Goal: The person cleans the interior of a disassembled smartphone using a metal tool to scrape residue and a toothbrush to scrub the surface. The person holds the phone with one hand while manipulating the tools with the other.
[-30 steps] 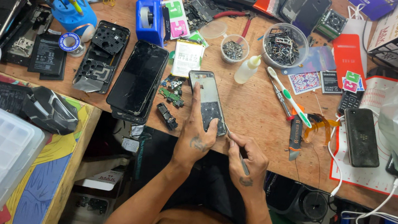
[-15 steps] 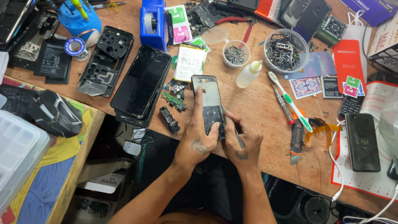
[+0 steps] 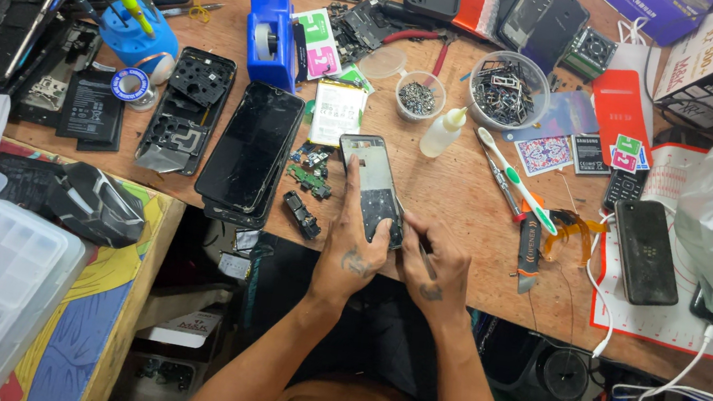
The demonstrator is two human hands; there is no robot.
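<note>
Both hands are brought together at the near edge of the surface (image 3: pixel 466 196), over an opened phone (image 3: pixel 372 186). The phone is gripped along its left side by the left hand (image 3: pixel 353 250), fingers curled round the frame and thumb laid up along its edge, so that the hand is clamped on it. The right hand (image 3: pixel 431 269) is closed just beside the phone's lower right corner, fingertips pinched against it; whether a tool is held there cannot be told. The phone lies tilted, its top end leaning away to the left, its inner side up.

Just left of the phone small circuit boards (image 3: pixel 310 172) are scattered on the wood, and a further one lies near the left wrist. Beyond these a dark screen panel (image 3: pixel 251 149) is laid flat, with a stripped back frame (image 3: pixel 187 107) beside it. A pale battery (image 3: pixel 336 112) is seen just above the phone, touching nothing of it. To the right a small squeeze bottle (image 3: pixel 443 131) stands upright, and a green-and-white toothbrush (image 3: pixel 517 182) lies slanted near an orange-tipped knife (image 3: pixel 529 249). Two clear cups of small parts (image 3: pixel 506 90) stand behind the bottle. A blue tape dispenser (image 3: pixel 270 22) is set at the back, well apart from the hands. A black phone (image 3: pixel 646 252) rests on a white mat (image 3: pixel 659 319) at the far right.
</note>
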